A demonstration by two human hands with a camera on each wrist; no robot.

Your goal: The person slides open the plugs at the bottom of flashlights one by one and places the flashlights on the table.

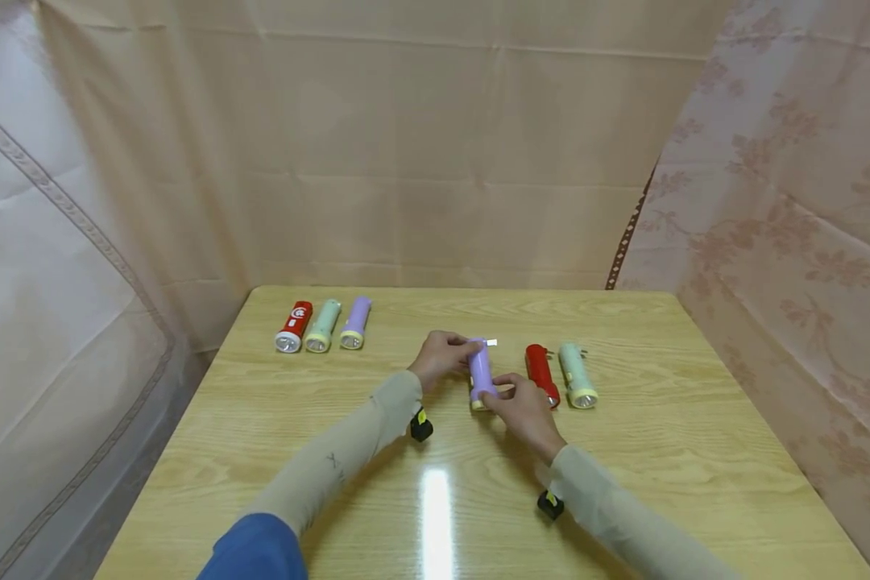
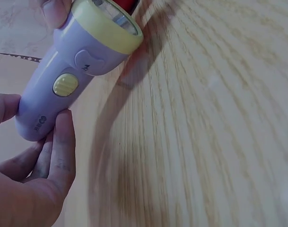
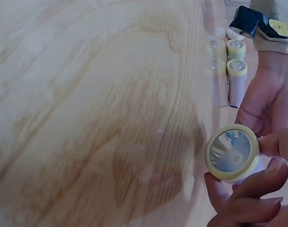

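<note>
Between both hands, a purple flashlight (image 1: 482,372) with a pale yellow head is held over the middle of the table. My left hand (image 1: 441,356) pinches its tail end; the left wrist view shows thumb and fingers on the purple body (image 2: 42,94), below a yellow switch (image 2: 65,85). My right hand (image 1: 525,411) grips the head end, its fingers around the yellow rim and lens (image 3: 231,153) in the right wrist view. A small white piece (image 1: 491,342) sticks out near the tail. Just right of it lies a red flashlight (image 1: 541,374), partly behind my right hand.
A mint green flashlight (image 1: 577,375) lies beside the red one. Toward the table's back left, a red flashlight (image 1: 294,326), a mint one (image 1: 324,325) and a purple one (image 1: 356,322) lie in a row. Curtains (image 1: 435,161) hang behind the wooden table (image 1: 319,435).
</note>
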